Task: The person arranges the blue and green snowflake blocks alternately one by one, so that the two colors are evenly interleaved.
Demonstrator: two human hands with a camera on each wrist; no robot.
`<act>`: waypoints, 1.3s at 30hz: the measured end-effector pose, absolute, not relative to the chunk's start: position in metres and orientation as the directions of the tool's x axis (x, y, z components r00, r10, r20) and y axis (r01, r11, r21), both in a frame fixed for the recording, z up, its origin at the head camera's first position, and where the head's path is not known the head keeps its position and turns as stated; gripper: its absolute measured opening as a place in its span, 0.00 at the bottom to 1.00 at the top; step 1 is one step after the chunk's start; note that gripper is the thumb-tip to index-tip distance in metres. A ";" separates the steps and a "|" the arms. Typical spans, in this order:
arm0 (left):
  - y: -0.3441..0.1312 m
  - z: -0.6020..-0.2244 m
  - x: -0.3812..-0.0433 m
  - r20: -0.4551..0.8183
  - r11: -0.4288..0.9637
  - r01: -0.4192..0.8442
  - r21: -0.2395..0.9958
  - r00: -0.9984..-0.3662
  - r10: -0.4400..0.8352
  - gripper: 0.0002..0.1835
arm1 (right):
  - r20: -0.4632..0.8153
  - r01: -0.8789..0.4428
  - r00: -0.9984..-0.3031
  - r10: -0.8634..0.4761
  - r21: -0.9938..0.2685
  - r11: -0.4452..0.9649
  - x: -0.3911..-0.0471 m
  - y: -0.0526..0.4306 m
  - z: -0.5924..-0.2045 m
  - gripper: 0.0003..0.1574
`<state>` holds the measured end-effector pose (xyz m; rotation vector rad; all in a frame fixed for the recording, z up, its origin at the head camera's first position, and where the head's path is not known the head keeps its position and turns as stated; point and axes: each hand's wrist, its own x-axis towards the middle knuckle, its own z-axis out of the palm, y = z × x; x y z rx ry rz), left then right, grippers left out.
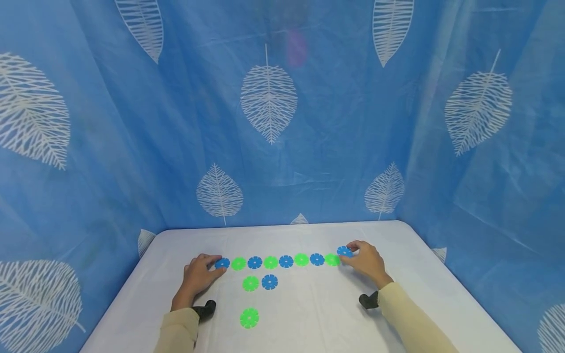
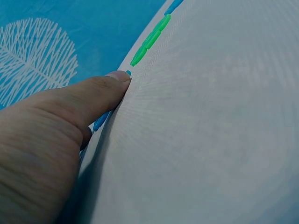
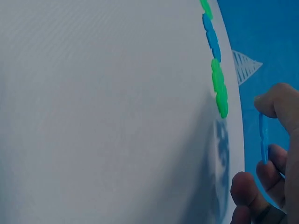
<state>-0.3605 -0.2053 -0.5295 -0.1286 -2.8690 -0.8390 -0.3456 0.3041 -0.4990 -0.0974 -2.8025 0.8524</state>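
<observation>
A row of notched plastic discs, blue and green by turns, crosses the white table. My right hand (image 1: 368, 262) pinches a blue disc (image 1: 344, 251) by its edges at the row's right end. In the right wrist view that blue disc (image 3: 264, 137) is raised off the table, its shadow beside the last green disc (image 3: 219, 88). At the opposite end my left hand (image 1: 197, 277) holds another blue disc (image 1: 222, 263) between thumb and finger, low at the tabletop. The left wrist view shows the thumb (image 2: 105, 93) covering most of that disc.
Below the row lie a green disc (image 1: 250, 283) and a blue disc (image 1: 269, 282) side by side. Nearer the front is one more green disc (image 1: 249, 317). Blue leaf-patterned curtains (image 1: 309, 186) stand around the white table (image 1: 309, 314).
</observation>
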 end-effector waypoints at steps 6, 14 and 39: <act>-0.205 -0.531 -0.359 0.169 0.836 0.122 0.534 -0.985 0.035 0.29 | 0.140 0.029 -0.982 0.125 -0.544 0.838 -0.342 0.310 -0.502 0.31; -0.205 -0.532 -0.359 0.175 0.837 0.120 0.535 -0.984 0.029 0.29 | 0.131 0.025 -0.985 0.108 -0.521 0.853 -0.344 0.314 -0.508 0.30; -0.204 -0.531 -0.357 0.174 0.836 0.116 0.536 -0.984 0.025 0.29 | 0.031 0.067 -0.994 0.103 -0.567 0.821 -0.349 0.315 -0.511 0.32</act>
